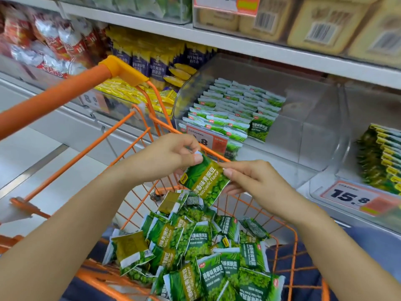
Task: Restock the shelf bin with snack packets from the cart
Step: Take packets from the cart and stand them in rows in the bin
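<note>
While both hands meet at the centre of the frame above the orange wire shopping cart [138, 127], they share one small green foil packet of garlic green peas [206, 181]: the left hand [167, 157] pinches its upper end between thumb and fingers, and the right hand [249, 179] pinches its right edge, fingers curled beneath. Held by two edges like this, the packet faces the camera, probably so it can be turned to match the rows already shelved. Below, in the lower middle of the frame, a loose heap of green pea packets [195, 246] lies jumbled in the cart, so much stock remains. Just above the hands, the clear plastic shelf bin [314, 118] holds neat rows of shelved green packets [234, 109] on its left side, leaving its right part bare, which is likely where this packet belongs.
</note>
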Motion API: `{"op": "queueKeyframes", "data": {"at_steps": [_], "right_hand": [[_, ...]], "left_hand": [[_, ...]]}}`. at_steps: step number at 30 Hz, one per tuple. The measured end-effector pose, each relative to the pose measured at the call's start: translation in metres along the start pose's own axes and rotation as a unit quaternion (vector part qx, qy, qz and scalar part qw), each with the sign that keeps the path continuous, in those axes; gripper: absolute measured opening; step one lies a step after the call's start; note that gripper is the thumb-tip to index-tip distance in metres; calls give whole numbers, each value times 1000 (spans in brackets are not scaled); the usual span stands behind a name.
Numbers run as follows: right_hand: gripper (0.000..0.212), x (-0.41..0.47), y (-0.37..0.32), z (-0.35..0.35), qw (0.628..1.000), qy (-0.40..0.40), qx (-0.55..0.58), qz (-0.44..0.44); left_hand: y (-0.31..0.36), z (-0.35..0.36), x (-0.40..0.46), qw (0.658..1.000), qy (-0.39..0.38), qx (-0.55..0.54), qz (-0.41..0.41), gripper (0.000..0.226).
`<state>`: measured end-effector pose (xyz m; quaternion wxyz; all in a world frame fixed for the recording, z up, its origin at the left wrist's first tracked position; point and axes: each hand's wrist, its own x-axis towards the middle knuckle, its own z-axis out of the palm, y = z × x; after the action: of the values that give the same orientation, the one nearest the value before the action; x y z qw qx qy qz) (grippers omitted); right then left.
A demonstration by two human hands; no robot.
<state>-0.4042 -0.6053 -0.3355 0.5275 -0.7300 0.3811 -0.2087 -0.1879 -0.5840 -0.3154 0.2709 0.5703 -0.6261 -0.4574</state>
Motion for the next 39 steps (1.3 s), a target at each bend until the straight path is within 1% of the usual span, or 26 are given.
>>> {"op": "queueKeyframes", "data": {"at_steps": [1,3,5,6,7,9,11,13,14,15,16,17,18,20,21,22,23,25,26,28,30,33,35,37,39], "right_hand": [[27,-5,-6,-4,999,37,26,-23],[30,-17,-15,-15,992,97,46,-61],[27,-29,-17,-31,985,146,27,-82],[22,-35,-17,-41,984,155,10,-83],[21,-40,-16,-53,985,155,-6,-75],[28,-52,-14,-77,986,156,-39,-50],[27,-64,-10,-101,977,176,-117,-39],[26,-75,-2,-125,959,204,-194,-25],[24,-82,5,-140,953,223,-203,-12],[18,-89,13,-155,950,245,-191,4],[11,-97,22,-170,946,273,-174,21],[11,-104,30,-185,938,306,-159,34],[18,-109,40,-200,928,338,-145,52],[36,-111,62,-228,902,405,-118,96],[45,-106,72,-241,885,432,-119,124],[49,-98,80,-254,871,449,-132,147],[51,-87,89,-267,862,455,-152,165],[57,-58,100,-283,860,435,-188,191],[56,-44,105,-289,863,423,-195,195],[46,-16,114,-297,870,408,-218,171],[40,6,126,-305,864,394,-277,148],[37,25,140,-313,827,366,-397,155],[33,27,147,-317,799,354,-454,171],[27,23,154,-320,775,355,-487,193],[22,20,157,-323,762,361,-496,208]], "left_hand": [[7,2,0,999,17,-38,4,13],[21,14,6,996,48,-76,22,15],[37,31,18,992,74,-81,62,18],[46,39,25,990,79,-71,88,18],[55,47,32,990,76,-44,114,18],[77,66,48,985,51,44,158,16],[101,94,63,971,42,111,207,16],[121,122,77,949,91,150,260,19],[128,135,85,942,125,154,271,26],[130,145,95,940,146,151,269,32],[128,153,107,944,151,160,247,36],[124,159,120,951,136,178,214,41],[117,165,131,958,110,194,181,49],[103,176,146,974,60,181,119,63],[99,181,148,980,52,165,96,66],[95,186,148,980,64,166,89,66],[93,190,147,973,86,190,101,67],[93,195,143,952,121,249,133,72],[92,196,143,950,124,255,134,75],[90,196,146,954,120,245,124,78],[86,197,149,955,125,239,125,78],[84,198,151,950,142,239,143,76],[83,199,151,948,146,244,141,76],[85,199,150,947,150,251,132,77],[87,199,149,947,149,258,120,80]]}}
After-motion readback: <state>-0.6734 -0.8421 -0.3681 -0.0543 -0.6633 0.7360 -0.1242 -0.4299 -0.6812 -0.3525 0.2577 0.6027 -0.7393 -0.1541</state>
